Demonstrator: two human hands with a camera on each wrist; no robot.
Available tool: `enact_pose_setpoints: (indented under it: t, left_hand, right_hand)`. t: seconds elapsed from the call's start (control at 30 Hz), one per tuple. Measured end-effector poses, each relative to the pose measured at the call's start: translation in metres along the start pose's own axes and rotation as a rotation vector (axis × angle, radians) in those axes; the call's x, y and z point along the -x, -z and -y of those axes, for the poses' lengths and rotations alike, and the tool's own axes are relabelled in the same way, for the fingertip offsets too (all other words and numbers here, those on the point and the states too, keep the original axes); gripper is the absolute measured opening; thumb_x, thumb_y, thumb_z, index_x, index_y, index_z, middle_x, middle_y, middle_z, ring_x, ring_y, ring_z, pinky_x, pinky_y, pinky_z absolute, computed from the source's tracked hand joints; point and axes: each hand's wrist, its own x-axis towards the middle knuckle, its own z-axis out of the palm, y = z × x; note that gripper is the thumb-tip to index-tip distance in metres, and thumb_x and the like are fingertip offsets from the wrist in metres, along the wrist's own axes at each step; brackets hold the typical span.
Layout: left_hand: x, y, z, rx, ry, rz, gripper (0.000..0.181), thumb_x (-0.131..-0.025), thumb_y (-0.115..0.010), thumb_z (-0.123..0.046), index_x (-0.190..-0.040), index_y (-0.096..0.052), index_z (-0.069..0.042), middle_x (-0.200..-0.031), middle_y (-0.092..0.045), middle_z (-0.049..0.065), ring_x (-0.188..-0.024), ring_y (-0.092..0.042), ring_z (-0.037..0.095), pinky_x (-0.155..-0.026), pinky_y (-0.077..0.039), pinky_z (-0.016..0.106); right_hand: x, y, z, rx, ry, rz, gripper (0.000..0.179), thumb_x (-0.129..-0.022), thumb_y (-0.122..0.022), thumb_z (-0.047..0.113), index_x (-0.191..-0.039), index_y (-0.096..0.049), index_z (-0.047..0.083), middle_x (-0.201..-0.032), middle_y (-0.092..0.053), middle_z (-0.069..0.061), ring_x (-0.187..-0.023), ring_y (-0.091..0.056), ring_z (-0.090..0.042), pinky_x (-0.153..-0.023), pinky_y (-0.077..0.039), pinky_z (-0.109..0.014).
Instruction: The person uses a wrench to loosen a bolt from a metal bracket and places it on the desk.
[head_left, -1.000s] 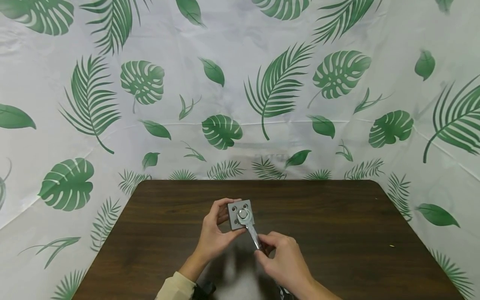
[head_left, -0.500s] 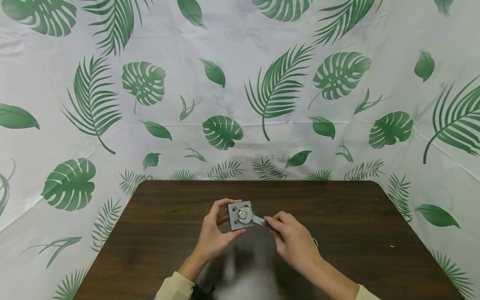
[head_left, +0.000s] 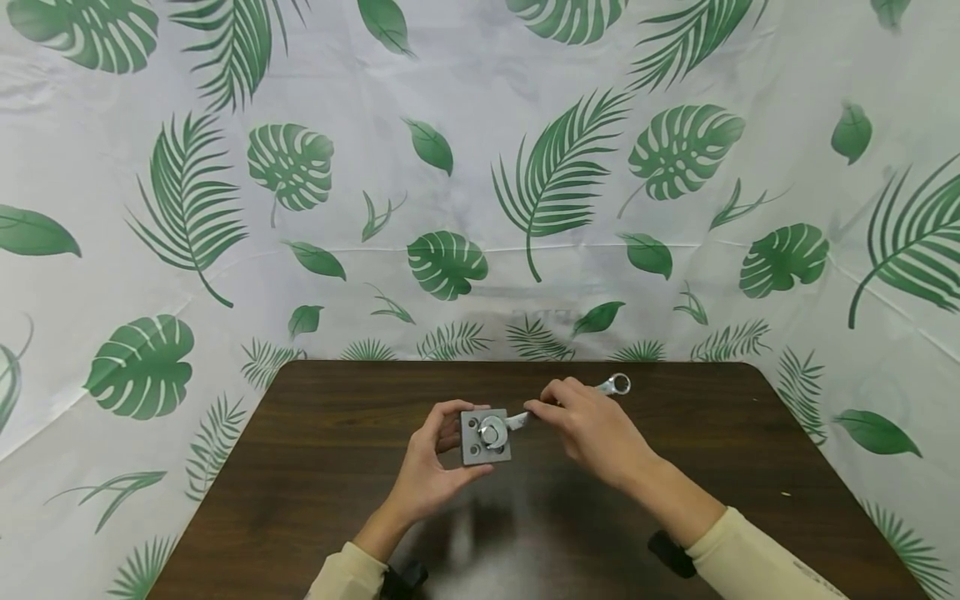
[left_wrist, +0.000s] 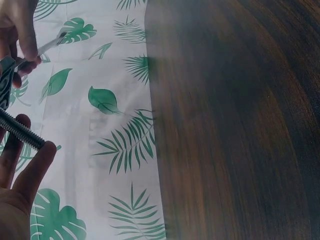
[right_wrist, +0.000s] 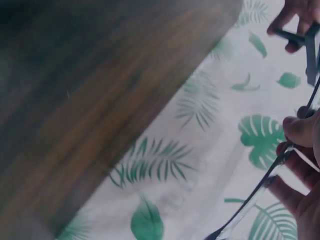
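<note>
My left hand (head_left: pixel 427 471) grips a grey square metal block (head_left: pixel 471 458) with holes in its face, held up above the table. A bolt head (head_left: pixel 491 435) sits at the block's face, and the ring of a metal wrench (head_left: pixel 517 422) surrounds it. Out of the block's other side runs the threaded bolt shank (left_wrist: pixel 22 131), its end by a left fingertip (left_wrist: pixel 48 150). My right hand (head_left: pixel 600 429) pinches the wrench along its handle. Past the knuckles, the free ring end (head_left: pixel 606 387) sticks out to the upper right.
The dark wood table (head_left: pixel 337 433) spreads beneath both hands. A leaf-patterned white sheet (head_left: pixel 525 292) hangs behind it and at the sides. A tiny yellowish speck (head_left: pixel 785 494) lies on the tabletop at right.
The right hand has swung the wrench handle from pointing down, through rightward, to pointing up and right. The left hand and block have stayed nearly in place.
</note>
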Motion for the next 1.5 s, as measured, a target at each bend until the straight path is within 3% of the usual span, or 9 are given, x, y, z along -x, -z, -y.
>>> enact_pose_setpoints:
  t: [0.27, 0.43, 0.67, 0.83, 1.0, 1.27, 1.37, 1.5]
  left_hand:
    - [0.002, 0.002, 0.001, -0.003, -0.004, 0.032, 0.075, -0.071, -0.087, -0.004, -0.133, -0.046, -0.011, -0.133, -0.060, 0.012, -0.110, -0.064, 0.024, -0.081, -0.057, 0.040]
    - [0.003, 0.001, 0.002, -0.019, -0.001, 0.053, 0.075, -0.071, -0.088, -0.005, -0.132, -0.046, -0.013, -0.132, -0.061, 0.005, -0.110, -0.064, 0.023, -0.081, -0.057, 0.039]
    - [0.004, 0.001, 0.001, -0.019, 0.010, 0.072, 0.077, -0.068, -0.089, 0.000, -0.132, -0.047, -0.010, -0.129, -0.062, 0.008, -0.107, -0.065, 0.022, -0.081, -0.057, 0.039]
    - [0.002, 0.001, -0.012, -0.014, 0.001, 0.115, 0.077, -0.065, -0.087, 0.010, -0.130, -0.046, 0.000, -0.121, -0.063, 0.017, -0.105, -0.066, 0.026, -0.080, -0.057, 0.041]
    - [-0.001, 0.001, -0.029, -0.008, 0.040, 0.164, 0.073, -0.065, -0.086, 0.011, -0.127, -0.047, 0.004, -0.112, -0.066, 0.016, -0.103, -0.066, 0.024, -0.082, -0.057, 0.041]
    - [0.001, 0.001, -0.031, -0.031, 0.094, 0.178, 0.072, -0.068, -0.085, 0.008, -0.129, -0.047, 0.001, -0.115, -0.066, 0.012, -0.103, -0.066, 0.023, -0.084, -0.056, 0.041]
    - [0.002, 0.001, -0.029, -0.026, 0.085, 0.147, 0.072, -0.068, -0.085, 0.008, -0.129, -0.047, 0.001, -0.115, -0.067, 0.012, -0.103, -0.066, 0.023, -0.083, -0.056, 0.042]
    - [0.001, 0.002, -0.027, -0.031, 0.057, 0.052, 0.071, -0.068, -0.085, 0.008, -0.128, -0.048, 0.003, -0.120, -0.065, 0.015, -0.104, -0.066, 0.024, -0.080, -0.057, 0.041]
  right_hand:
    - [-0.021, 0.007, -0.014, 0.148, 0.176, 0.004, 0.046, -0.076, -0.081, 0.000, -0.117, -0.071, 0.017, -0.105, -0.061, -0.004, -0.100, -0.057, -0.026, -0.093, -0.047, -0.041]
    - [-0.036, 0.008, -0.021, 0.197, 0.309, -0.029, 0.040, -0.080, -0.079, 0.002, -0.117, -0.071, 0.016, -0.107, -0.063, -0.005, -0.103, -0.058, -0.026, -0.100, -0.044, -0.045]
    - [-0.055, 0.012, -0.026, 0.345, 0.512, -0.059, 0.037, -0.084, -0.074, 0.004, -0.118, -0.069, 0.017, -0.112, -0.062, -0.006, -0.109, -0.058, -0.024, -0.103, -0.042, -0.047]
    - [-0.065, 0.016, -0.023, 0.422, 0.606, -0.049, 0.033, -0.087, -0.068, 0.007, -0.117, -0.070, 0.020, -0.113, -0.060, -0.005, -0.112, -0.057, -0.024, -0.105, -0.041, -0.045]
    - [-0.067, 0.020, -0.021, 0.473, 0.665, -0.036, 0.036, -0.085, -0.070, 0.008, -0.118, -0.070, 0.022, -0.114, -0.060, -0.004, -0.114, -0.055, -0.023, -0.104, -0.042, -0.044]
    - [-0.063, 0.033, -0.027, 0.491, 0.637, -0.055, 0.034, -0.094, -0.050, 0.006, -0.118, -0.069, 0.020, -0.112, -0.060, -0.005, -0.109, -0.057, -0.024, -0.100, -0.044, -0.045]
    - [-0.055, 0.036, -0.030, 0.448, 0.555, -0.035, 0.032, -0.092, -0.058, 0.005, -0.119, -0.069, 0.018, -0.109, -0.061, -0.007, -0.105, -0.058, -0.026, -0.097, -0.045, -0.045]
    - [-0.035, 0.031, -0.025, 0.295, 0.363, 0.022, 0.044, -0.079, -0.079, 0.003, -0.121, -0.068, 0.015, -0.105, -0.062, -0.006, -0.098, -0.059, -0.026, -0.086, -0.051, -0.042]
